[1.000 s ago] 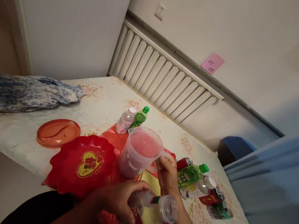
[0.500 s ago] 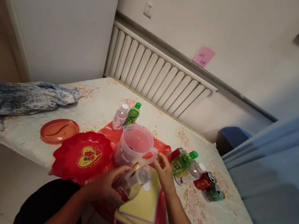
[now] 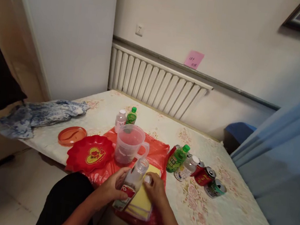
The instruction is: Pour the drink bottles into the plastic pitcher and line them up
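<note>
My left hand point(image 3: 114, 188) is wrapped round a clear plastic bottle point(image 3: 130, 186) with a red and white label. The bottle is tilted, and its mouth has no cap on it. Close to that mouth, my right hand point(image 3: 156, 191) pinches a white bottle cap point(image 3: 147, 179). Folded yellow cloths point(image 3: 139, 206) lie beneath the bottle and my right hand, partly hidden. Just beyond them a clear plastic jug point(image 3: 129, 142) stands on a red plastic bag point(image 3: 155, 147), its handle to the right.
A red scalloped tray point(image 3: 80, 155) and an orange round lid point(image 3: 72, 135) are left of the jug. Behind it stand a white-capped bottle point(image 3: 120, 120) and a green-capped bottle point(image 3: 132, 116). More bottles, a red can point(image 3: 204, 176) and a green can point(image 3: 215, 189) stand at right.
My right hand has moved from beside the jug handle down to the cap on the yellow cloths and now grips it. My left hand still holds the bottle, now more upright. The camera view has shifted.
</note>
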Motion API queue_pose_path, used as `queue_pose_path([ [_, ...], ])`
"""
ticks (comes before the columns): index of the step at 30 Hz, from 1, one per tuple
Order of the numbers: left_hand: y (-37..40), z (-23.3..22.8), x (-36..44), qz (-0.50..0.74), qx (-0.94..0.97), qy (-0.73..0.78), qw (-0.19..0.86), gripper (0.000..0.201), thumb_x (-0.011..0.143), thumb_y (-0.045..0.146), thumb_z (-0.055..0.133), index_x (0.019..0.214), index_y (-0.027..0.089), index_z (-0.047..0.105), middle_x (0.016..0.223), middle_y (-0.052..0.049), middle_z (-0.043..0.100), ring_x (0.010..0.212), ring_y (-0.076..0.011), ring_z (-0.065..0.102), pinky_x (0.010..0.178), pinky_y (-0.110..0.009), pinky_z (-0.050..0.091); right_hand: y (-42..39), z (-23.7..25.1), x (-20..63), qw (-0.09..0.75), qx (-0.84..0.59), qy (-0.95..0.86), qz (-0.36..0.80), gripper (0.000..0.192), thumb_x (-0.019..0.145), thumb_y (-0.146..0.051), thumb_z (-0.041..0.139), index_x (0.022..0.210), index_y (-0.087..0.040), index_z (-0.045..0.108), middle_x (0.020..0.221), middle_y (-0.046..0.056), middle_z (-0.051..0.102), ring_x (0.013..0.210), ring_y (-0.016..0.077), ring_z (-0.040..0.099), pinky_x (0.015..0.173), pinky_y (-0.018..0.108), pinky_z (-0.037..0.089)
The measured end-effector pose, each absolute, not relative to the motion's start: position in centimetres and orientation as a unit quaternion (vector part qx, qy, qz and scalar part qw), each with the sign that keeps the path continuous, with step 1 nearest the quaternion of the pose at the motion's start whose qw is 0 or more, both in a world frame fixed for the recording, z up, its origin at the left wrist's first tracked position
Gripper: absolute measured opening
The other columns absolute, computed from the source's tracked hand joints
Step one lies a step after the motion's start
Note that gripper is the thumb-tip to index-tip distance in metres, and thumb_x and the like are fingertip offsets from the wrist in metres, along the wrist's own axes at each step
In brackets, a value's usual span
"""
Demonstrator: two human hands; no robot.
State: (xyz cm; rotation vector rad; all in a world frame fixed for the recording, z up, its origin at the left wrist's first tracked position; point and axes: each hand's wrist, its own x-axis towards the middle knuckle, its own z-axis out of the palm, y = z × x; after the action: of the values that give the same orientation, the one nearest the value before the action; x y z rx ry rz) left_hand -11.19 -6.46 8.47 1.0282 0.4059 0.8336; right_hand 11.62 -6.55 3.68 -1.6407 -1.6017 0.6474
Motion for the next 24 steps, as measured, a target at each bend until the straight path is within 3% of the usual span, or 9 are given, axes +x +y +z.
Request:
queue_pose_path([
  [5, -7.6, 7.8, -8.5, 0.385, 0.495, 0.177, 0.759, 0.075, 0.051, 0.028, 0.089, 0.118, 0.023, 0.055, 0.123, -0.007, 0.058, 0.119, -0.0304, 0.051, 0.102, -0.04, 0.036, -8.7, 6.2, 14.1, 0.445, -0.632, -0.562, 0.295, 0.027, 0.072, -0.028, 0.06, 0.097, -0.02, 0.067, 0.077, 0.002, 0.069, 0.071, 0.0232, 0.064, 0.069, 0.034, 0.051],
  [10, -8.9, 7.0, -5.7, 0.372, 0.512, 0.16, 0.758, 0.073, 0.052, 0.024, 0.086, 0.119, 0.022, 0.055, 0.121, -0.007, 0.059, 0.119, -0.0308, 0.05, 0.103, -0.041, 0.034, -11.8, 11.3, 15.2, 0.621, -0.518, -0.433, 0.397, 0.031, 0.069, -0.036, 0.076, 0.093, -0.021, 0.066, 0.086, 0.002, 0.069, 0.081, 0.0214, 0.065, 0.076, 0.031, 0.051],
  [14, -9.8, 6.7, -4.3, 0.35, 0.538, 0.173, 0.747, 0.072, 0.054, 0.02, 0.084, 0.12, 0.022, 0.054, 0.12, -0.006, 0.06, 0.115, -0.0294, 0.052, 0.101, -0.04, 0.035, -13.8, 14.6, 15.0, 0.712, -0.401, -0.389, 0.425, 0.028, 0.073, -0.036, 0.077, 0.094, -0.022, 0.064, 0.093, 0.003, 0.068, 0.095, 0.0231, 0.066, 0.084, 0.032, 0.05],
  [24, -10.6, 7.4, -2.5, 0.325, 0.564, 0.173, 0.739, 0.065, 0.055, 0.018, 0.082, 0.115, 0.02, 0.056, 0.111, -0.006, 0.063, 0.104, -0.0264, 0.057, 0.091, -0.035, 0.041, -15.6, 14.2, 16.0, 0.703, -0.36, -0.438, 0.431, 0.025, 0.07, -0.028, 0.081, 0.088, -0.022, 0.063, 0.106, 0.004, 0.068, 0.103, 0.0226, 0.064, 0.086, 0.03, 0.05],
])
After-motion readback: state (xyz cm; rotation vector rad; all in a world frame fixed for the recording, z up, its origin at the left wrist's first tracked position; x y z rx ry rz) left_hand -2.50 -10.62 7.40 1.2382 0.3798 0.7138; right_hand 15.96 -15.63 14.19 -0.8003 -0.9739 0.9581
